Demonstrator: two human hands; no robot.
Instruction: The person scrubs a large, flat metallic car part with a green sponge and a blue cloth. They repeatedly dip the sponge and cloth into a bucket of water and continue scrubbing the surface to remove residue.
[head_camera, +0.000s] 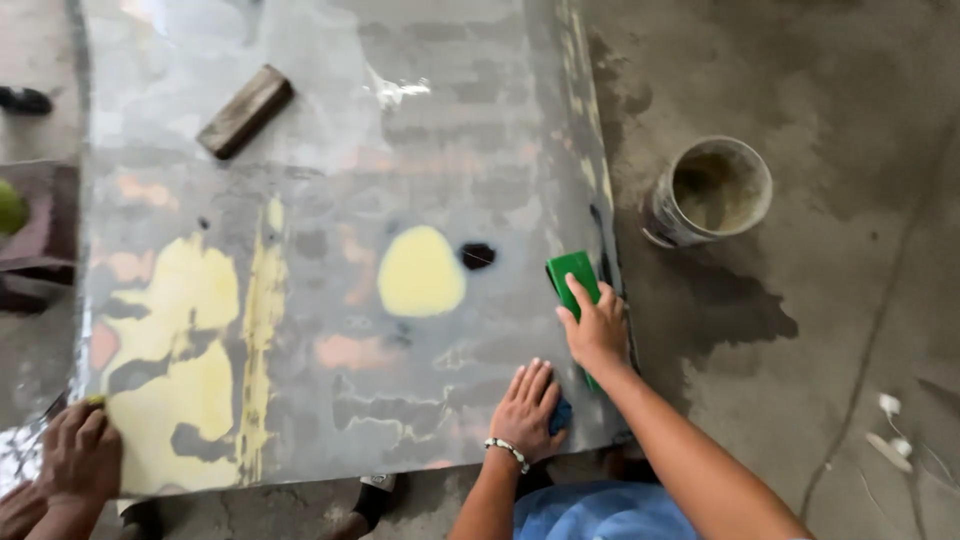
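Observation:
A large grey metal panel (400, 150) with yellow filler patches (421, 270) and a wet sheen lies flat in front of me. My right hand (596, 328) rests near the panel's right edge, holding a green rectangular block (573, 277). My left hand (527, 412), with a beaded bracelet at the wrist, presses flat on the panel near its front edge, and a small dark blue piece (561, 416) shows under its fingers.
A brown rectangular block (245, 110) lies on the panel's far left. A dirty bucket (712, 192) of murky water stands on the wet concrete floor to the right. Another person's hand (78, 455) works at the panel's front left corner. White objects (889, 430) lie at the right.

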